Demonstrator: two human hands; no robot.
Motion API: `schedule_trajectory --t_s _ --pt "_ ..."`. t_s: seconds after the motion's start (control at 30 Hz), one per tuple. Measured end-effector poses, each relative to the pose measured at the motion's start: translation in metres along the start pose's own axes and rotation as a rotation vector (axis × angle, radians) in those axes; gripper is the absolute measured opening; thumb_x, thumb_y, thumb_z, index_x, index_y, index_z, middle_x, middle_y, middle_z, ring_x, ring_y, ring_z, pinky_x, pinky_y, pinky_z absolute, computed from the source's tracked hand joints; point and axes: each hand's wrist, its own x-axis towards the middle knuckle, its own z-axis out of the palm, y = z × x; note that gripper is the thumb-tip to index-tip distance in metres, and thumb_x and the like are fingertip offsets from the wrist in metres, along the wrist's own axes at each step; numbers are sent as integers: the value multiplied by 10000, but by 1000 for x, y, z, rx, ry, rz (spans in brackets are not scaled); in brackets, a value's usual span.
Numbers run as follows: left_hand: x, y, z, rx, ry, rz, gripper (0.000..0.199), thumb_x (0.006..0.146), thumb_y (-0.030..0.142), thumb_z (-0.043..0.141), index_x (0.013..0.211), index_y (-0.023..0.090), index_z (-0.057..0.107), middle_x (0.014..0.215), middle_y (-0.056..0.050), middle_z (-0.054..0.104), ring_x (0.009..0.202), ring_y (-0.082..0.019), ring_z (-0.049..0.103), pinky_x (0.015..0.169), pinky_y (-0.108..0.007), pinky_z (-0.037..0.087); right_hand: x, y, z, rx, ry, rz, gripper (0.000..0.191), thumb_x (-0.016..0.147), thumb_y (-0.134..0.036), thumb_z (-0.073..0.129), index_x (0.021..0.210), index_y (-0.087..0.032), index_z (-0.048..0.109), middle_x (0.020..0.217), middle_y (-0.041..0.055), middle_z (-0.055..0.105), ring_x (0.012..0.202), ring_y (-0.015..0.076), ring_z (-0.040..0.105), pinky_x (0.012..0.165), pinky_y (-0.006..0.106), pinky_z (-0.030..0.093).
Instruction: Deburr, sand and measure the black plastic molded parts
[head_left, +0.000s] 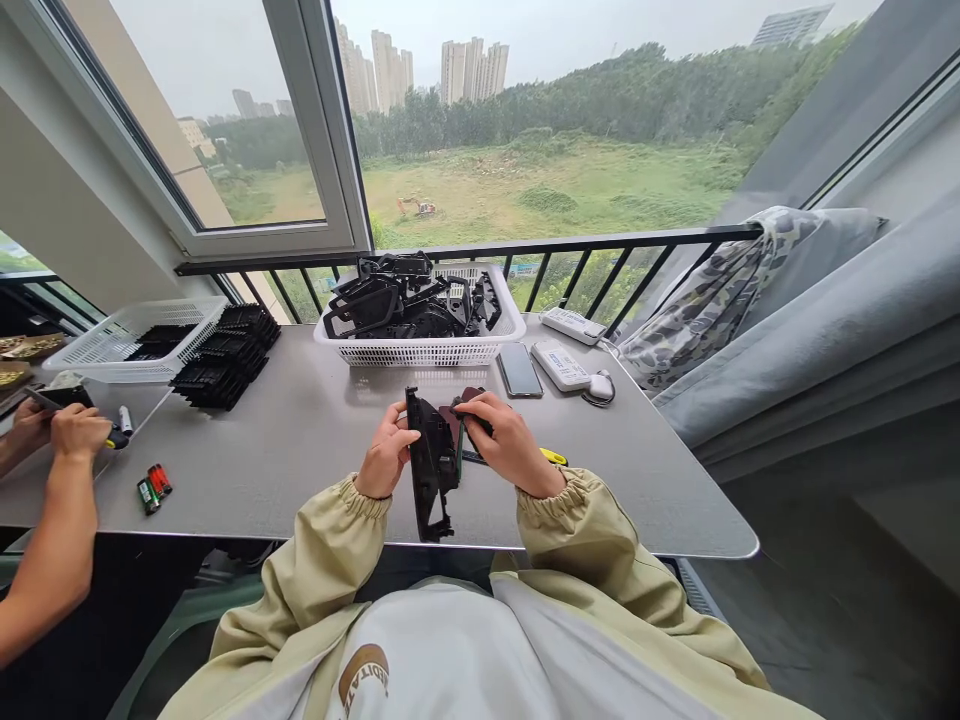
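Going left to right along our grey table (315, 470): the person next to us has both hands (79, 430) closed around a small dark part, too small to make out properly. Near them lie two batteries (149, 488), and behind those sits a white plastic basket (97, 352) with stacks of black ribbed pieces (223, 358) just beside it.

In front of us, our left hand (388, 452) is wrapped around a black plastic frame (429, 470), which stands on edge just above the table. Our right hand (510, 443) is curled shut over a dark piece (469, 408) held against that frame. A yellow-tipped tool (553, 457) pokes out under that hand.

Further back, a bigger white basket (420, 350) is piled with black plastic parts (405, 305). To its right are a phone (519, 370), a white remote-like gadget (561, 365) and a mouse (598, 388).
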Motion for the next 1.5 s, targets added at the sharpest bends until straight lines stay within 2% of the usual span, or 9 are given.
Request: schedule_trajectory --t_s 0.33,0.47,0.6,0.7,0.83,0.97,1.07,1.2,1.5 --pt "-2 1 -12 -126 102 -24 260 706 183 598 964 147 605 763 -29 668 652 -153 631 588 -254 478 21 52 4 -70 43 211 308 821 -235 495 1089 -174 635 1027 105 619 968 251 595 887 413 477" --pt "12 1 -20 -237 125 -73 196 703 129 554 892 148 600 729 -17 669 615 -132 626 593 -237 487 36 76 8 -92 46 274 373 817 -232 493 1170 -156 588 1107 125 623 1011 250 602 895 417 486" --pt "34 1 -26 -321 136 -171 127 717 127 507 812 156 586 627 -5 637 508 -133 588 514 -246 471 44 87 7 -123 -47 284 463 790 -250 586 1239 -140 549 1238 148 594 1123 258 574 941 395 473" --pt "53 -2 -29 -354 152 -215 138 711 128 478 786 148 593 646 -33 660 503 -159 603 497 -273 473 32 88 2 -161 -135 275 374 823 -243 571 1185 -150 584 1191 127 629 1085 241 595 912 373 482" --pt "76 -11 -30 -358 164 -251 158 674 114 469 758 141 600 637 -44 665 515 -176 618 517 -292 489 -1 84 -3 -236 -273 288 170 816 -192 581 968 -182 656 904 63 686 797 202 641 733 324 505" --pt "95 -26 -32 -359 188 -271 160 662 117 472 742 135 609 639 -47 670 523 -174 627 533 -289 504 -24 80 0 -314 -366 300 150 776 -138 626 915 -185 656 892 57 657 804 203 626 691 296 476" --pt "104 -38 -36 -372 291 -271 145 665 108 480 727 131 610 621 -36 662 487 -151 610 501 -253 487 -28 79 7 -437 -432 265 165 827 -154 600 988 -172 633 984 86 630 887 216 605 722 307 469" --pt "108 -48 -45 -373 382 -325 135 654 85 473 699 134 591 560 -18 632 424 -139 576 435 -232 451 -28 83 19 -532 -410 265 116 870 -167 567 970 -178 625 950 80 625 919 223 579 750 318 463" --pt "95 -49 -57 -332 415 -345 190 667 67 500 785 145 626 661 -13 684 518 -157 639 559 -278 528 -39 93 32 -468 -290 248 136 871 -171 550 984 -183 624 904 79 621 828 237 562 712 357 458"
